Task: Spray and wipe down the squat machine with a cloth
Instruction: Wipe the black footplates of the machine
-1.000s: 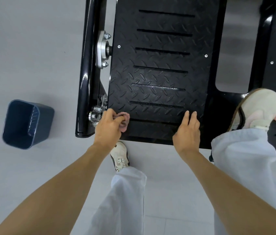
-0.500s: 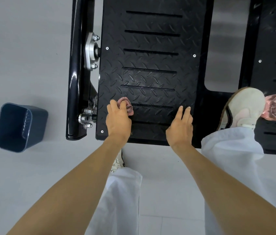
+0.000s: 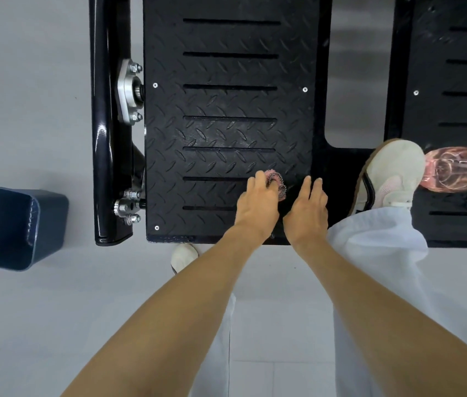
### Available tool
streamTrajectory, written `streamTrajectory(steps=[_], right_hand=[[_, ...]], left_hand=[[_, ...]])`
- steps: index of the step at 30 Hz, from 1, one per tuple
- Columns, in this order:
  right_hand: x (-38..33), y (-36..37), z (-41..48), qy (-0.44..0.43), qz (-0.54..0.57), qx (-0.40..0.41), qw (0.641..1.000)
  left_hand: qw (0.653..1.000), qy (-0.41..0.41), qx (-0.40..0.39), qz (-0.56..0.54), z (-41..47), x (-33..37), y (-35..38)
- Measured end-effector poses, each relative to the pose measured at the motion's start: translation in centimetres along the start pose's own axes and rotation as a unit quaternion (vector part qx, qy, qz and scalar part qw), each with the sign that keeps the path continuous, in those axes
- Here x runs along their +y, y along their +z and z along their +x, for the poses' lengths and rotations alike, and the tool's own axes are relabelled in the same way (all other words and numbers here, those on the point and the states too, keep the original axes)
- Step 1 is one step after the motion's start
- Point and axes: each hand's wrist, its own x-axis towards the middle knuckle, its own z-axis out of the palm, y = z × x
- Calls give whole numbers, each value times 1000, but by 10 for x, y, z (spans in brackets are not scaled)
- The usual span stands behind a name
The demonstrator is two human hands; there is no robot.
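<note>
Squat machine: the left footplate (image 3: 226, 133) is black metal with a raised diamond pattern, several long slots across it and small silver screws near its corners.
Frame: a glossy black bar (image 3: 101, 124) runs along the left edge of the footplate, with a silver bracket (image 3: 127, 91) and bolts between the two.
Cloth: the cloth (image 3: 276, 181) is small and pink with a dark net-like pattern. It is bunched up, and only a part of it shows beyond the fingertips.
Place of cloth: on the footplate, near its right edge and close to the near right corner.
Left hand: the left hand (image 3: 256, 206) holds the cloth down on the plate, with fingers curled over it and close together.
Right hand: the right hand (image 3: 308, 213) lies just beside the left one at the right edge of the plate, fingers straight and almost together, holding nothing.
Feet: a pale shoe (image 3: 389, 173) stands on the dark part between the two plates. The toe of the other shoe (image 3: 183, 257) is on the floor at the near edge.
Pink object: a clear pink object (image 3: 458, 170) lies on the right footplate, touching the shoe tip. What it is I cannot tell.
Bin: a dark blue bin (image 3: 23, 227) stands on the grey floor, apart from the machine on its left.
</note>
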Motion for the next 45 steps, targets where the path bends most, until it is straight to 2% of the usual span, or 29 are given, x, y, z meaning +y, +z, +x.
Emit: streamTrajectory(steps=[7, 13, 25, 29, 32, 34, 37, 39, 45], right_hand=[[-2, -2, 3, -1, -3, 8, 1000], [-15, -1, 4, -4, 5, 11, 1000], [-47, 13, -4, -34, -23, -14, 999], [-52, 6, 4, -35, -10, -8, 999], [-57, -2, 12, -27, 9, -5, 1000], [-59, -7, 18, -26, 22, -3, 999], [-59, -9, 22, -27, 19, -4, 999], [-55, -10, 26, -30, 6, -9, 999], [-49, -17, 37, -36, -6, -14, 999]], left_hand=[[993, 66, 27, 95, -4, -18, 8], [994, -25, 56, 95, -11, -64, -4], [992, -83, 65, 65, -37, -156, -39], [996, -78, 50, 13, -31, -159, -58], [981, -122, 132, -69, -15, -157, -73], [973, -132, 159, -103, -1, -154, -79], [983, -118, 120, -67, 17, -148, -81], [984, -142, 95, -43, 22, -141, -77], [966, -229, 121, -18, 22, -108, -55]])
